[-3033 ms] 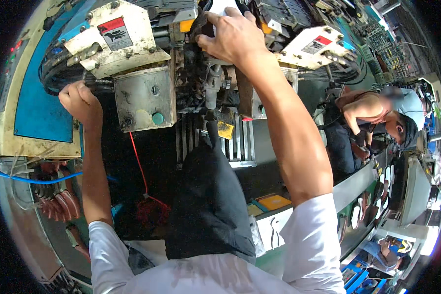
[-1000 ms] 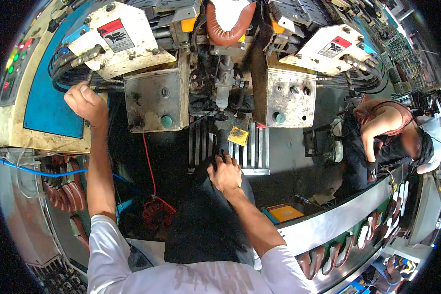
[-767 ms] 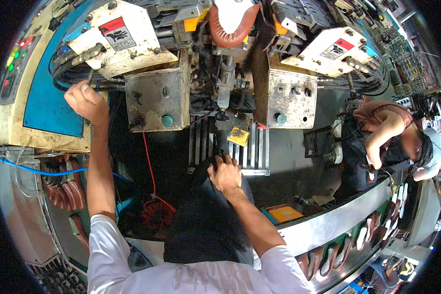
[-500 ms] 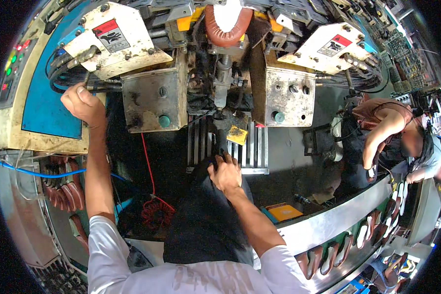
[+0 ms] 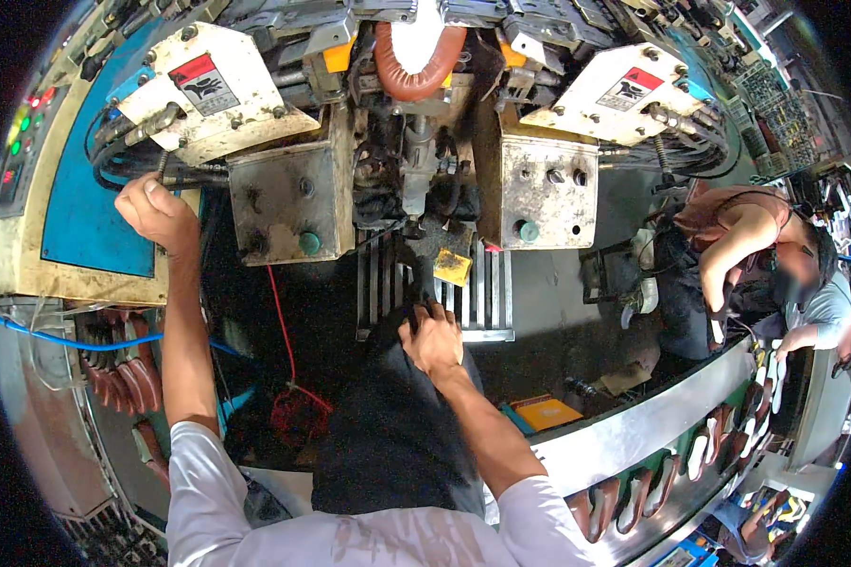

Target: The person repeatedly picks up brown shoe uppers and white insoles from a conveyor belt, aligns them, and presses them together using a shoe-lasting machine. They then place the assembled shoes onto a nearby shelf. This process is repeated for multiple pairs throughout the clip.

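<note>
My left hand (image 5: 157, 215) is raised and closed beside a thin threaded metal rod (image 5: 164, 166) that hangs below the machine's left cream plate (image 5: 208, 90). The rod's lower end meets my fingers; whatever they grip is hidden. My right hand (image 5: 434, 342) lies palm down on my dark trouser leg (image 5: 388, 435), its fingers a little apart and holding nothing. Ahead of me, a brown leather shoe upper (image 5: 420, 83) with a gathered edge sits in the middle of the machine, around a bright white area.
Two stained control boxes (image 5: 288, 203) (image 5: 539, 194) with green buttons flank the machine's centre. A slatted metal grate (image 5: 494, 302) stands beneath. Brown shoes (image 5: 633, 501) line a metal-edged conveyor at right; more shoe parts (image 5: 128, 369) hang left. Another person (image 5: 738, 236) works at far right.
The whole view has shifted slightly, so the machine appears a little further left. Both my hands keep their places and poses. The person at right has moved slightly.
</note>
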`<state>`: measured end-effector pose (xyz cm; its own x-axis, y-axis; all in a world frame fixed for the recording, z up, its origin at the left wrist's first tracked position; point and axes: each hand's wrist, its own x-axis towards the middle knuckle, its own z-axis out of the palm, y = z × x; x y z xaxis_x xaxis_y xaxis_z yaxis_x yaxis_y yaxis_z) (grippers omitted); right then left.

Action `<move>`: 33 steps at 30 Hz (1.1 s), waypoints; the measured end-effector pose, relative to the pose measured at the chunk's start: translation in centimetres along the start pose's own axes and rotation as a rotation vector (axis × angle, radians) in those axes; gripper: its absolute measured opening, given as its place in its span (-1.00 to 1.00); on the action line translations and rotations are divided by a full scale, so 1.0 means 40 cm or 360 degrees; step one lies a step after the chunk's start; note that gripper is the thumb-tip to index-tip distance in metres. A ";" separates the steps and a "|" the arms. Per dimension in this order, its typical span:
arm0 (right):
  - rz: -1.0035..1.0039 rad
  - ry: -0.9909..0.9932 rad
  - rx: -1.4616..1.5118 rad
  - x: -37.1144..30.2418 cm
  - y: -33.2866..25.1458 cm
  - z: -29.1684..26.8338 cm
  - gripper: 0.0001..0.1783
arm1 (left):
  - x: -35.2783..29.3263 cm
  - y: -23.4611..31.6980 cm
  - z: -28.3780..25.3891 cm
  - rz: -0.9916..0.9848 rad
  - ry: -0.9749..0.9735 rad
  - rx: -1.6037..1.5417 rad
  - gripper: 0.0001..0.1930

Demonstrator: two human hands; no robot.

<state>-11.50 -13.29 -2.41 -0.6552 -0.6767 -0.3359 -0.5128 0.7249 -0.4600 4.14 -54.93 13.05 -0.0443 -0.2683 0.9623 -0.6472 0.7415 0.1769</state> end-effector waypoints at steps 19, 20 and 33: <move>-0.0038 -0.0023 -0.0048 -0.005 -0.001 -0.011 -0.48 | 0.000 -0.001 0.003 0.0046 0.0023 0.0030 -0.72; -0.0042 -0.0008 -0.0055 -0.006 -0.002 -0.011 -0.48 | 0.002 -0.004 0.001 0.0052 0.0010 0.0035 -0.72; 0.0032 0.0093 -0.0161 -0.026 0.025 -0.039 -0.49 | 0.007 0.034 -0.022 -0.0051 -0.0096 0.0018 -0.77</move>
<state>-12.20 -11.65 -1.22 -0.6954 -0.6556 -0.2944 -0.5509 0.7494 -0.3674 3.91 -53.47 13.72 -0.0689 -0.3285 0.9420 -0.6574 0.7252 0.2048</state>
